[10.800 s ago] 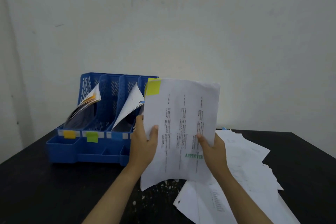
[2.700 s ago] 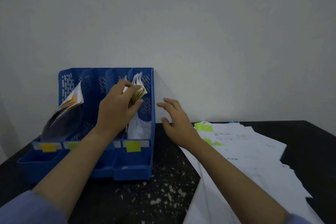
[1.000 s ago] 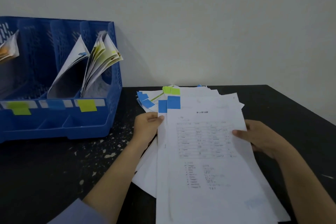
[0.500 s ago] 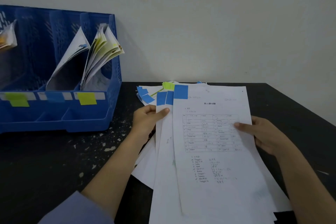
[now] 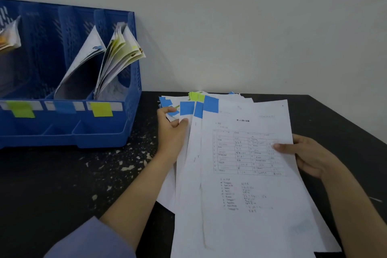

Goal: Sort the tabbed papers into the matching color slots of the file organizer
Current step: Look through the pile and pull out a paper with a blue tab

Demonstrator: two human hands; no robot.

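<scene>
Both hands are on the loose pile of tabbed papers [image 5: 247, 174], which lies on the black table [image 5: 62, 184] just right of the blue file organizer [image 5: 69, 81]. Left hand [image 5: 170, 134] pinches the left edge of a fanned sheet w/ thumb on top, fingers under, just below its blue tab [image 5: 187, 108]. Right hand [image 5: 310, 156] grips the right edge of the top sheet [image 5: 247, 153], thumb over the printed table, fingers beneath. Sheets look fanned sideways so the tabs show side by side: three blue ones in a row at the pile's far edge, green tabs [image 5: 196, 96] peeking behind them, more blue tabs at the pile's far-left corner. Prob. a way to pull all blues together in one go.

Organizer stands against the wall, slots opening toward the person, each w/ a colour label on the front lip: yellow label [image 5: 102, 109] on the slot nearest the pile, blue label [image 5: 65, 107] next over, green label [image 5: 21, 109] beyond that. The yellow slot holds a thick sheaf curling over its rim, the blue slot a thinner leaning sheaf; the green slot's inside is in shadow, can't tell. At the organizer's far left, orange-tinged papers show at the frame edge.

Judgement: mid-sort; the blues need lifting clear and going to the second slot from the pile.
</scene>
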